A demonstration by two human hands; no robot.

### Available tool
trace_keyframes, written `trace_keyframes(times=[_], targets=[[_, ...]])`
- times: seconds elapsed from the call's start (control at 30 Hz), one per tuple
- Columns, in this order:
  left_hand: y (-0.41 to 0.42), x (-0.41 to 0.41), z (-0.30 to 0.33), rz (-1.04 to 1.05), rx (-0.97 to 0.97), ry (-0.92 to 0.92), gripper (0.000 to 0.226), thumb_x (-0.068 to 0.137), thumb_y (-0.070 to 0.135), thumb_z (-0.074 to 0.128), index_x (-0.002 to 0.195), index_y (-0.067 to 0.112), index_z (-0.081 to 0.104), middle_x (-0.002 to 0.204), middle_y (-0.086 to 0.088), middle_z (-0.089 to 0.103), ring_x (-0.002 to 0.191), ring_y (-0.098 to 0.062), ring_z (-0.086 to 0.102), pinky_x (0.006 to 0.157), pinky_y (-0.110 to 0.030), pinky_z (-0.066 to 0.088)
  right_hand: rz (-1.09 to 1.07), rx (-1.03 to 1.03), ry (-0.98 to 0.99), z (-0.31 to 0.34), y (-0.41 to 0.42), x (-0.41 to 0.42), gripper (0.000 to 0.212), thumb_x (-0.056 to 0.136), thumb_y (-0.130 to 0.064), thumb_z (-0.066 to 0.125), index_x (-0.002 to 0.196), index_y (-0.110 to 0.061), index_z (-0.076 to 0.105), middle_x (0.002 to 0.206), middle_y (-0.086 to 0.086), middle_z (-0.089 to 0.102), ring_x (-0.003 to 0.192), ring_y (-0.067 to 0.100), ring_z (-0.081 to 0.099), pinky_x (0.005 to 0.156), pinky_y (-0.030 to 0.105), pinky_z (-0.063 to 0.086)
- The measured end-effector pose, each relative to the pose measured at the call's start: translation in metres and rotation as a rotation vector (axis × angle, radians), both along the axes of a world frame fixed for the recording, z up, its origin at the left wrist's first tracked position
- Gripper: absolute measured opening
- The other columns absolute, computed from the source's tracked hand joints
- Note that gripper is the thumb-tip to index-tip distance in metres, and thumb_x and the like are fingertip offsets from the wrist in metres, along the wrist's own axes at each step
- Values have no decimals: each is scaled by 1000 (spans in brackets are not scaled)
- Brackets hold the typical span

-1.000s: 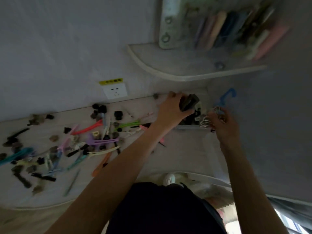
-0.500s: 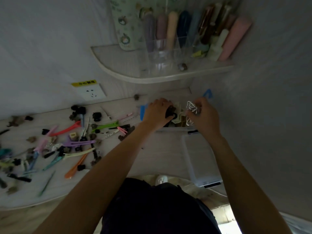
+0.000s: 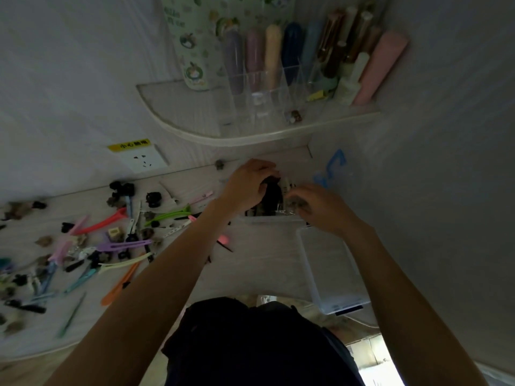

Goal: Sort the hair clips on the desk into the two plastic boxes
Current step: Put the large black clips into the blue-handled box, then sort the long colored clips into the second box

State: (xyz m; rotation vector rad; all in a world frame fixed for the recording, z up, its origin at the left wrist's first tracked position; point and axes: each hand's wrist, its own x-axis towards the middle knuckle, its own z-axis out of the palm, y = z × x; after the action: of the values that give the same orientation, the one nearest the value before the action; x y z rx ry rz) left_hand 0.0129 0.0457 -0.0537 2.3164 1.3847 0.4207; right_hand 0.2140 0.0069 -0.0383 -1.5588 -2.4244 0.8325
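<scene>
Desk (image 3: pixel 250 263) nearer, hands (image 3: pixel 281 196) closer together

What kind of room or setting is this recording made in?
Probably a bedroom or dorm desk corner: a wall shelf of cosmetics, a wall socket, and hair clips scattered across the desk.

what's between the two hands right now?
Head view: a black clip sits between the left hand and right hand, above the far box. The left hand's fingers curl round it.
</scene>
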Motion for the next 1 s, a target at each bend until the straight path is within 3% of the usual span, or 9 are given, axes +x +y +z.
trace_keyframes(times=[0.1, 0.2, 0.3, 0.47, 0.57, 0.63, 0.77, 0.9, 1.0], targets=[[-12, 0, -5, -6, 2, 92, 38, 92, 13, 49, 130, 12, 52, 137, -8, 52, 128, -27, 45, 111, -37, 27, -110, 118, 11, -7, -13, -2, 32, 90, -5, 48, 119, -10, 61, 115, 12, 65, 101, 27, 60, 78, 25, 43], [-19, 5, -10, -45, -52, 279, 47, 99, 28, 36, 144, 14, 31, 152, -3, 30, 143, -18, 22, 116, -36, 8, -55, 129, -19, -17, -24, -8, 36, 91, -9, 45, 125, -11, 57, 109, 16, 67, 92, 29, 62, 75, 29, 47], [-23, 5, -8, -44, -45, 236, 47, 100, 28, 35, 145, 15, 28, 153, -2, 30, 143, -16, 20, 117, -35, 4, -6, 189, -68, -17, -22, -19, 38, 87, -18, 37, 108, -5, 66, 100, 17, 70, 87, 32, 64, 74, 36, 53], [-58, -27, -4, 92, 45, -139, 34, 93, 17, 46, 125, 9, 57, 123, -12, 62, 116, -24, 56, 97, -33, 43, -215, 373, 82, -3, -36, -49, 37, 89, -22, 36, 99, -5, 68, 95, 12, 69, 85, 27, 61, 78, 29, 40], [-102, -71, -11, 290, 175, -188, 27, 89, 19, 50, 112, 13, 63, 98, -6, 69, 87, -18, 61, 78, -30, 50, -117, 341, 233, -2, -57, -91, 31, 90, -20, 39, 102, -8, 65, 97, 8, 67, 88, 22, 60, 77, 24, 41], [-131, -104, -24, 424, 174, -173, 27, 88, 23, 53, 111, 15, 64, 100, -4, 69, 91, -19, 61, 79, -34, 52, -5, 211, 285, -17, -71, -124, 32, 90, -18, 42, 115, -12, 60, 111, 9, 64, 101, 23, 58, 85, 24, 43], [-201, -179, -59, 677, 154, -13, 50, 83, 41, 56, 126, 15, 53, 126, -7, 58, 119, -25, 51, 98, -46, 43, 133, -50, 76, -69, -90, -176, 85, 82, -46, 61, 146, -38, 6, 157, 5, 9, 145, 24, 4, 118, 44, 13], [-260, -218, -91, 874, -134, 187, 106, 60, 81, 46, 146, 32, 9, 155, -13, 17, 144, -34, 8, 110, -60, 2, 6, -142, -38, -96, -87, -184, 122, 54, -78, 65, 137, -51, -21, 156, 11, -17, 141, 32, -22, 111, 55, -11], [-272, -230, -108, 853, -290, 243, 117, 50, 91, 42, 144, 42, -9, 158, -11, 0, 143, -36, -10, 106, -66, -6, 33, -151, -129, -101, -86, -190, 134, 43, -82, 63, 138, -46, -24, 151, 11, -30, 137, 35, -29, 110, 56, -15]])
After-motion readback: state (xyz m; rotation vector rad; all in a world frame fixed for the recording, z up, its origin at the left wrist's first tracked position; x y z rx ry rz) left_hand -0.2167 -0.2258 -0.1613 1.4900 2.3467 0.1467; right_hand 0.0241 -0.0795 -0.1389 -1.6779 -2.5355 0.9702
